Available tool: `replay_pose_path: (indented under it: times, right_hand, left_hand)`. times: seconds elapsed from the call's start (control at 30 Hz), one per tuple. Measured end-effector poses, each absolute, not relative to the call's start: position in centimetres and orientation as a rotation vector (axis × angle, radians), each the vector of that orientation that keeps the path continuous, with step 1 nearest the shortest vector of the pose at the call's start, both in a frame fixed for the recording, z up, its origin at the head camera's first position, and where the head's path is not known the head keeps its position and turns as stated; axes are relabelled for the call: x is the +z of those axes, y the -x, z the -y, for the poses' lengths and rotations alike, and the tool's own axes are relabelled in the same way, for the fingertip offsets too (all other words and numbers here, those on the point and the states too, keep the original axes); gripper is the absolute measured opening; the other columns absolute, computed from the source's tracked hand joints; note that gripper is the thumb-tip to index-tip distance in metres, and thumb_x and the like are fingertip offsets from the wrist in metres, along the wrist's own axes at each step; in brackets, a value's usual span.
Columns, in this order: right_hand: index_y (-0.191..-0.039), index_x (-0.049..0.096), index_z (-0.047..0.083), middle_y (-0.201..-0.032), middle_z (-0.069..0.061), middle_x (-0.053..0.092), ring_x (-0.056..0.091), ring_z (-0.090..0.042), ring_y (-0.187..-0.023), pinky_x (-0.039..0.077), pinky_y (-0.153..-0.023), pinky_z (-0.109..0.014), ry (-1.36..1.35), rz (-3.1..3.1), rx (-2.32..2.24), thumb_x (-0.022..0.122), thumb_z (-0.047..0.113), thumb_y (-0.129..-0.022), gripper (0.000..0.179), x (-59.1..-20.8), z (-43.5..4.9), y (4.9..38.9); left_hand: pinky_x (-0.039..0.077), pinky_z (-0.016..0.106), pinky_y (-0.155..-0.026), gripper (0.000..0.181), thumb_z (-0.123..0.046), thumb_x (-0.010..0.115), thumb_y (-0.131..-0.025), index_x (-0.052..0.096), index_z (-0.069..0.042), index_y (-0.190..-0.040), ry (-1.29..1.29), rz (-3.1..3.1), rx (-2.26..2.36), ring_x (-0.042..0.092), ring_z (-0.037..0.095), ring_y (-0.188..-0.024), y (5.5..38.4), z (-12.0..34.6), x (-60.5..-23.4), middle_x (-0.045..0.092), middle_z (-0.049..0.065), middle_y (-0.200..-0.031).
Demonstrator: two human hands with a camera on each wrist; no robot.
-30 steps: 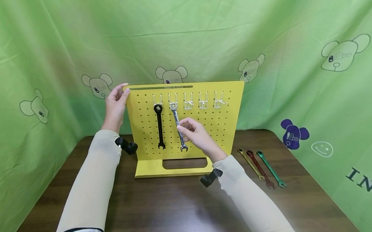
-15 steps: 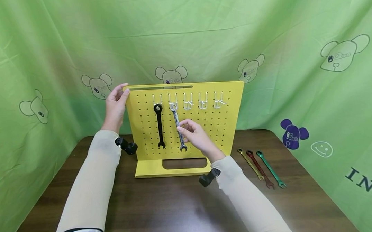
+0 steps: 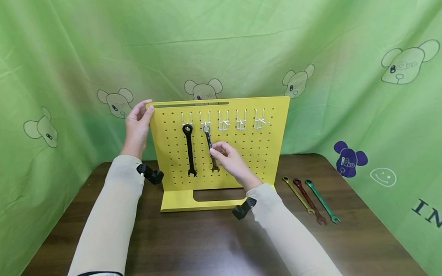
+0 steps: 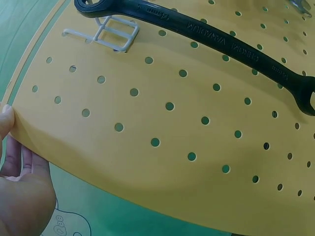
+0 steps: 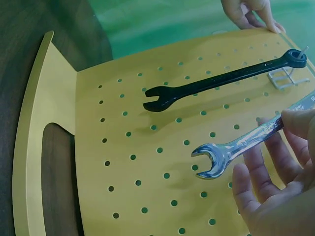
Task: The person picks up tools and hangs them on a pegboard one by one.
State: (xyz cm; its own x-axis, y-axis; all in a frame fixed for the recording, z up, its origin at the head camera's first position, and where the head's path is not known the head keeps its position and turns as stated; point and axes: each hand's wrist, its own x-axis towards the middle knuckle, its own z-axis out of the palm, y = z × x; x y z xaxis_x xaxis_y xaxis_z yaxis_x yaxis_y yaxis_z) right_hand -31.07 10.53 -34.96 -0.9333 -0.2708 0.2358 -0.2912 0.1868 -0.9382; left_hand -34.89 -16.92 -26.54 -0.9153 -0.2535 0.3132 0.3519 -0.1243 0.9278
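Note:
My right hand [image 3: 227,158] pinches a chrome combination wrench [image 5: 236,147] by its shank. The ring end of that wrench is up at the second white hook [image 3: 205,119], and its open jaw points down in front of the yellow pegboard [image 3: 244,161]. A black combination wrench [image 3: 190,151] hangs by its ring from the first hook [image 4: 110,34], left of the chrome one. My left hand [image 3: 137,125] grips the pegboard's upper left corner, thumb in front and fingers behind, as the left wrist view [image 4: 24,187] also shows.
Three white hooks [image 3: 241,120] to the right carry nothing. On the brown table [image 3: 196,254], right of the board, lie a gold wrench [image 3: 298,195], a red wrench [image 3: 309,201] and a green wrench [image 3: 322,201]. Green cloth [image 3: 239,42] hangs behind and at the sides.
The chrome wrench's lower end has moved slightly up, left and toward the board, with my right hand moving along. My left hand and the black wrench stay put.

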Motion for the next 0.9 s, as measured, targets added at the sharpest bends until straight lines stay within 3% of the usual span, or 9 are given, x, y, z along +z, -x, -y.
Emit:
replay_pose_path:
  times: [0.17, 0.53, 0.9]
  right_hand:
    - [-0.126, 0.055, 0.002, -0.125, -0.013, 0.066, 0.057, -0.028, -0.121, 0.049, -0.098, -0.043, -0.569, 2.395, 1.928, 0.054, 0.022, -0.106, 0.029, -35.2, -10.3, 31.3]
    - [-0.136, 0.050, 0.001, -0.131, -0.020, 0.060, 0.058, -0.033, -0.120, 0.046, -0.103, -0.049, -0.552, 2.365, 2.026, 0.049, 0.022, -0.108, 0.036, -35.4, -10.5, 31.4]
    - [-0.138, 0.050, 0.001, -0.136, -0.017, 0.059, 0.058, -0.034, -0.122, 0.045, -0.105, -0.050, -0.601, 2.353, 2.020, 0.047, 0.027, -0.108, 0.039, -36.1, -11.3, 31.5]
  left_hand:
    - [0.052, 0.018, -0.082, 0.032, -0.018, 0.065, -0.099, 0.064, -0.012, -0.131, 0.116, 1.755, -2.085, 0.055, 0.011, -0.095, 34.9, 16.9, -26.5, 0.058, 0.000, -0.105]
    - [0.052, 0.018, -0.081, 0.033, -0.018, 0.064, -0.100, 0.063, -0.010, -0.132, 0.103, 1.754, -2.083, 0.054, 0.011, -0.094, 35.0, 16.9, -26.6, 0.058, 0.001, -0.104]
    - [0.052, 0.018, -0.081, 0.035, -0.018, 0.064, -0.099, 0.062, -0.009, -0.133, 0.102, 1.760, -2.072, 0.055, 0.011, -0.093, 34.9, 16.9, -26.5, 0.058, 0.001, -0.104]
